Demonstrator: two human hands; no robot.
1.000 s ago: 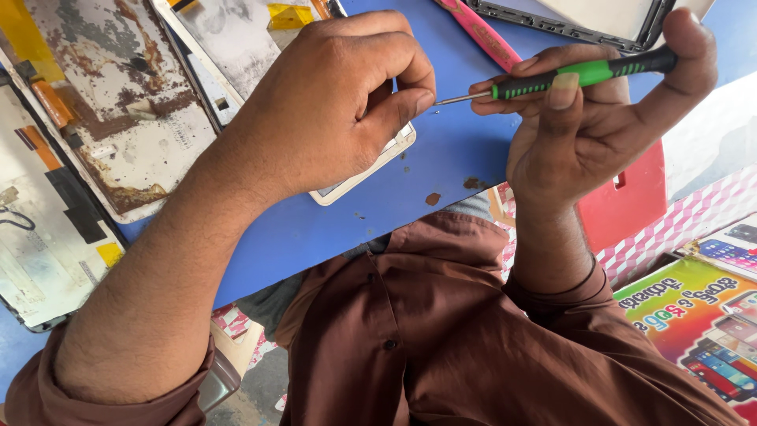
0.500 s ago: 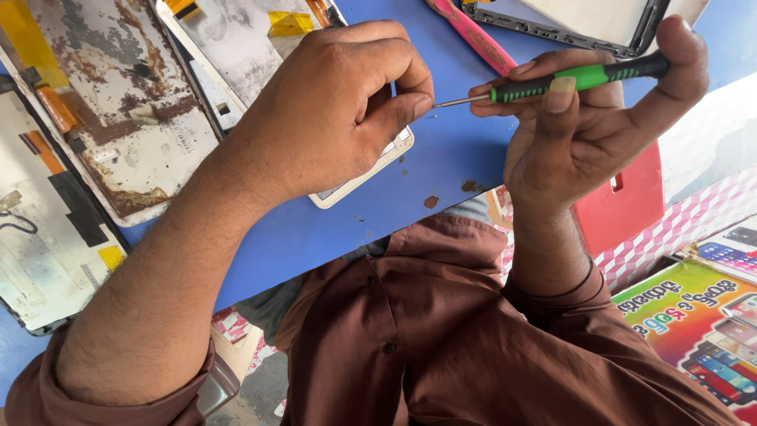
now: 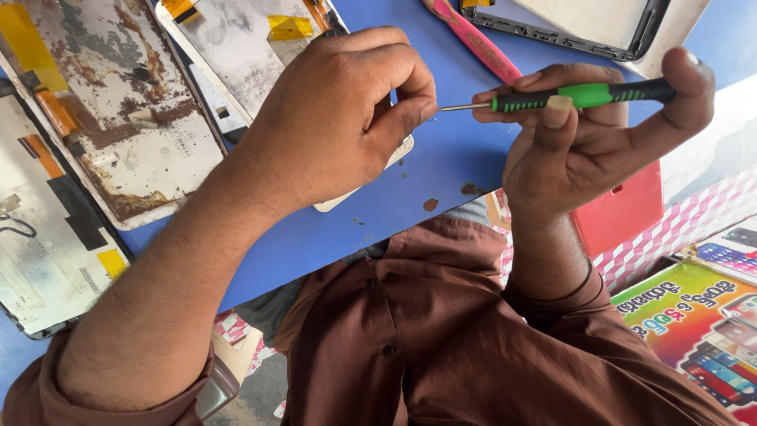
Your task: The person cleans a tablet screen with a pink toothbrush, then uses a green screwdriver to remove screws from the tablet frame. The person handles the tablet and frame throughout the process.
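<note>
My right hand (image 3: 583, 142) holds a small screwdriver (image 3: 579, 96) with a green and black handle, lying level, its thin metal tip pointing left. My left hand (image 3: 339, 118) is curled above the blue table (image 3: 441, 170), thumb and forefinger pinched right at the screwdriver's tip; whatever is between those fingers is too small to see. Under the left hand lies a white device panel (image 3: 394, 158), mostly hidden by the hand. My brown shirt sleeves and lap fill the lower part of the view.
Worn, opened tablet back panels (image 3: 118, 118) with yellow tape lie at the left. A pink tool (image 3: 473, 43) and a black-framed screen part (image 3: 599, 28) sit at the top. A red case (image 3: 631, 213) and colourful printed sheets (image 3: 702, 331) are at the right.
Both hands stay nearly where they were. The left thumb and forefinger have closed a little tighter onto the screwdriver's tip.
</note>
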